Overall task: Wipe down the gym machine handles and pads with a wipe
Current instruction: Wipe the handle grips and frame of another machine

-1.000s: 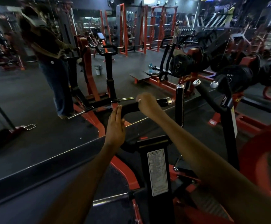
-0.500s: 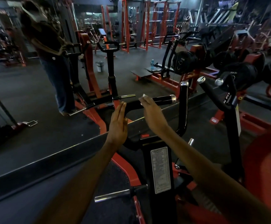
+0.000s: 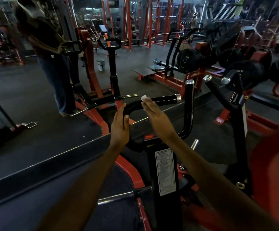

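The left hand point(image 3: 119, 126) lies flat-fingered against the bend of the black curved steel handle point(image 3: 162, 99), its grip wide and holding nothing. Just right of it, the right hand point(image 3: 153, 112) presses a small white wipe point(image 3: 143, 98) onto the handle's horizontal bar, fingers straight. The step in hand looks like wiping that bar; next probably calls for sliding rightward toward the chrome end cap point(image 3: 178, 97). Beyond stands a black upright post point(image 3: 189, 104), close enough to crowd the stroke.

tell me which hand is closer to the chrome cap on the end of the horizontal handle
Right. The right hand lies flat on the horizontal handle with a white wipe under its fingertips, partway toward the chrome cap. The left hand rests further back at the handle's bend.
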{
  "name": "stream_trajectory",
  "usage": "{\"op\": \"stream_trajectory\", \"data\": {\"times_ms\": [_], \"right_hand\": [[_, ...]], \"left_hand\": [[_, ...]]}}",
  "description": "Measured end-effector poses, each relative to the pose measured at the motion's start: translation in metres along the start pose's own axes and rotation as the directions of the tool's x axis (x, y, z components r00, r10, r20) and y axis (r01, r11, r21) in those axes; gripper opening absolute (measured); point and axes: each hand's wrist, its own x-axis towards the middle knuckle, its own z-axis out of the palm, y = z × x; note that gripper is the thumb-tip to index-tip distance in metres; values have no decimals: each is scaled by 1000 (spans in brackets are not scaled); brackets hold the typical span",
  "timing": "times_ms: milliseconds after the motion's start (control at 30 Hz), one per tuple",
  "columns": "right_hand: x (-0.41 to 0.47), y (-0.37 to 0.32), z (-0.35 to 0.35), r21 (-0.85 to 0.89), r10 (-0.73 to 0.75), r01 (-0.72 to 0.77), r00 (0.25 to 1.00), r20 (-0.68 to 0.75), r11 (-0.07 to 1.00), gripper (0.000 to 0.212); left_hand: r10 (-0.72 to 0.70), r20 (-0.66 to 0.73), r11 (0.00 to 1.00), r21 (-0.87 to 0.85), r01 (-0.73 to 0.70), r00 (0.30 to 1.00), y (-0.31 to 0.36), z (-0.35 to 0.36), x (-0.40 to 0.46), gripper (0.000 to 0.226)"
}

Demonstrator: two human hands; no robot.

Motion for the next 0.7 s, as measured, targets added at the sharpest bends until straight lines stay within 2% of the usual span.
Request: {"op": "stream_trajectory", "data": {"times_ms": [67, 133, 167, 233, 267, 300, 367, 400, 467, 533, 600, 633, 700], "right_hand": [[-1, 30, -2, -82, 81, -96, 982, -170, 992, 47], [-4, 56, -1, -77, 241, -291, 891, -385, 954, 57], [-6, 55, 3, -34, 295, -341, 853, -430, 939, 60], [-5, 30, 21, 65, 289, -291, 853, -434, 955, 50], [-6, 14, 34, 92, 237, -219, 894, -379, 971, 44], [-8, 0, 45, 77, 123, -102, 930, -346, 992, 41], [-9, -19, 56, -70, -125, 110, 956, -265, 991, 41], [-5, -16, 51, -100, -174, 153, 953, -249, 983, 41], [14, -5, 25, -115, -116, 82, 935, -334, 990, 39], [37, 10, -8, -164, 76, -145, 928, -366, 976, 27], [61, 26, -34, -263, 380, -434, 895, -233, 861, 18], [71, 27, -42, -337, 494, -516, 856, -155, 788, 14], [90, 20, -47, -429, 565, -509, 825, 3, 746, 15]], "left_hand": [[-12, -4, 1000, -19, 12, 1000, 2, 0, 0, 58], [-27, -10, 999, -26, 26, 1000, 4, 0, 0, 59], [-36, -8, 999, -28, 36, 999, 5, 1, -1, 58], [-43, -5, 999, -27, 43, 999, 5, 0, -1, 55], [-38, -4, 999, -25, 38, 999, 4, 0, -1, 54], [-29, -2, 999, -25, 29, 1000, 4, 0, 0, 55], [-9, 11, 1000, -19, 9, 1000, 3, -1, 0, 56], [-1, 11, 1000, -12, 1, 1000, 3, -1, -1, 57], [-4, -1, 1000, 7, 4, 1000, 4, -1, -1, 60], [-25, -8, 1000, -6, 25, 1000, 4, -1, -1, 57], [-41, -6, 999, -7, 41, 999, 3, -1, 0, 55], [-45, -5, 999, -9, 45, 999, 3, -1, 0, 56], [-43, -8, 999, -33, 43, 999, 4, 0, 0, 60]]}}
